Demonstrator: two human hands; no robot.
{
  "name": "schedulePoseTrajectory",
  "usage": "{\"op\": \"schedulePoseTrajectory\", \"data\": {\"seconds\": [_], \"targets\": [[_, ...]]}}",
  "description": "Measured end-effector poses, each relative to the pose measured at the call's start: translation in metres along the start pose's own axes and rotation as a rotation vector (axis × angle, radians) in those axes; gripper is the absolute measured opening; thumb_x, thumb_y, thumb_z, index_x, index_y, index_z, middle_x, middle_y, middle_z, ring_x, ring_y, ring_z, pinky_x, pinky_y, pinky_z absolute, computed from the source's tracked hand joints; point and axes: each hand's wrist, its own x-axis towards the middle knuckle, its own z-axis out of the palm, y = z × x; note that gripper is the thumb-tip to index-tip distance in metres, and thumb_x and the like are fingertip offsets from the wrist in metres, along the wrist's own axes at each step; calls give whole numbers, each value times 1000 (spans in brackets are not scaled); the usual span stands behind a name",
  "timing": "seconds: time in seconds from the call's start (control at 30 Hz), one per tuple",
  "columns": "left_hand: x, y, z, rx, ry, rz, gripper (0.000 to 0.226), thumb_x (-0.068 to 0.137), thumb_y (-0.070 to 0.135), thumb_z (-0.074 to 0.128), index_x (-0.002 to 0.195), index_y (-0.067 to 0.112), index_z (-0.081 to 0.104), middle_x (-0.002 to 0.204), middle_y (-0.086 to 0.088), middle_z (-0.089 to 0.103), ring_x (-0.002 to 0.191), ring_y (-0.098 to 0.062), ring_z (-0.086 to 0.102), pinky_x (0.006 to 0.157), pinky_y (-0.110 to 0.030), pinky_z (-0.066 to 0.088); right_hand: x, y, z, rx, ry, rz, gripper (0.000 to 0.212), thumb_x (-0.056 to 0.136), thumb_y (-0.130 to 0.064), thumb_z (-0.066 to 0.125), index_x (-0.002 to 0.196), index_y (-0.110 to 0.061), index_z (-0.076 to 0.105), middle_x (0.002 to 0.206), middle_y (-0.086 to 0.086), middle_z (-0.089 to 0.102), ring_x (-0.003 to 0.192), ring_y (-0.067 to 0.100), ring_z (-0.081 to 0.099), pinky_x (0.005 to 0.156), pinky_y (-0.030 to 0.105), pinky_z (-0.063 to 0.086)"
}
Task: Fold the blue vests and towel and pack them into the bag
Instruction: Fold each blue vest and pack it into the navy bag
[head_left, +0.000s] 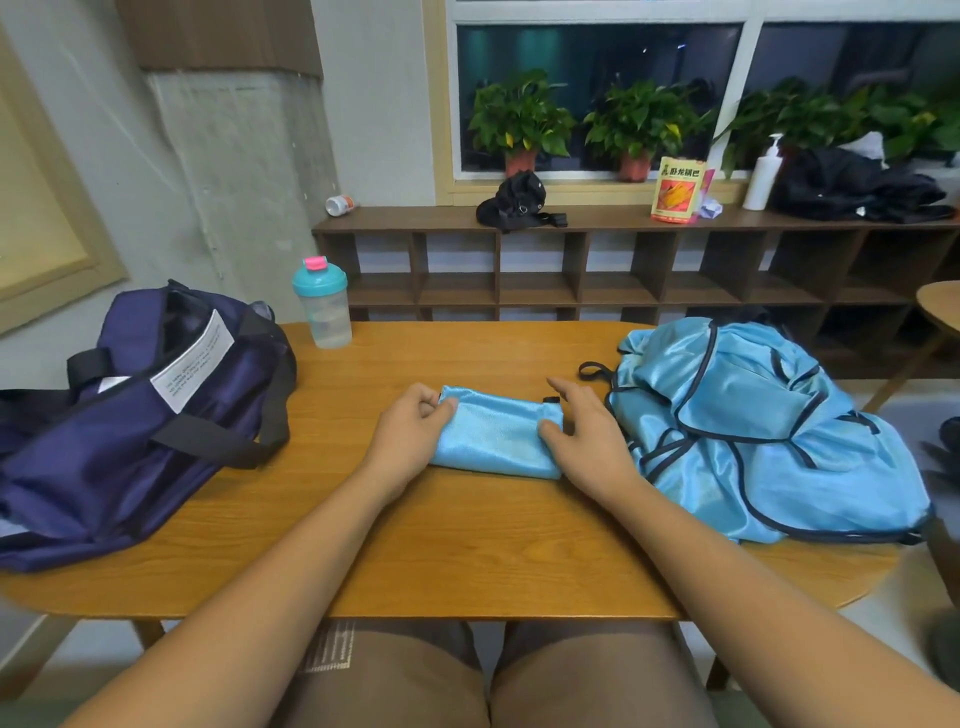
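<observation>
**One vest folded, bag next**

Head view: the folded vest (498, 441) lies mid-table. The left hand (410, 426) curls its fingers round the vest's left end. The right hand (582, 431), fingers straight and apart, touches its right end. The next move is probably a lift left into the open navy bag (130, 431). An unfolded pile of vests (753, 426) lies right. The table (467, 545) is wooden, with a shaker bottle (324, 306) far left and a shelf (623, 260) beyond.

snack pkt (677, 190) w/ 卧龙锅巴, white label (192, 362) on navy bag (104, 447), txt unreadable
</observation>
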Motion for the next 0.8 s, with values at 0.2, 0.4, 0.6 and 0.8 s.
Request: {"op": "schedulePoseTrajectory", "data": {"seconds": [0.2,0.4,0.6,0.8], "targets": [[2,52,-45,45,-308,82,28,105,38,64,103,10,59,68,10,63,61,-7,54,61,-28,41,27,-50,-31,188,-283,6,91,83,-75,74,160,-49,34,155,-23,49,141,-5,44,116,29,37],[15,90,-95,61,-518,135,22,101,35,69,100,14,63,86,-3,60,80,-20,51,74,-40,36,65,-105,-40,456,-848,83,83,90,-43,81,161,-39,38,144,-9,65,135,10,59,123,43,38],[21,110,-150,86,-504,163,13,100,33,70,95,23,63,86,2,63,79,-14,54,70,-33,39,78,-154,-16,644,-1102,60,47,104,-29,61,149,-21,55,148,14,62,137,38,58,122,60,37],[24,109,-223,116,-366,147,22,102,32,70,103,12,61,90,-4,61,79,-19,54,70,-35,40,103,-208,14,612,-968,-55,33,99,-20,73,127,-6,64,126,13,74,115,31,71,103,48,53]]}}
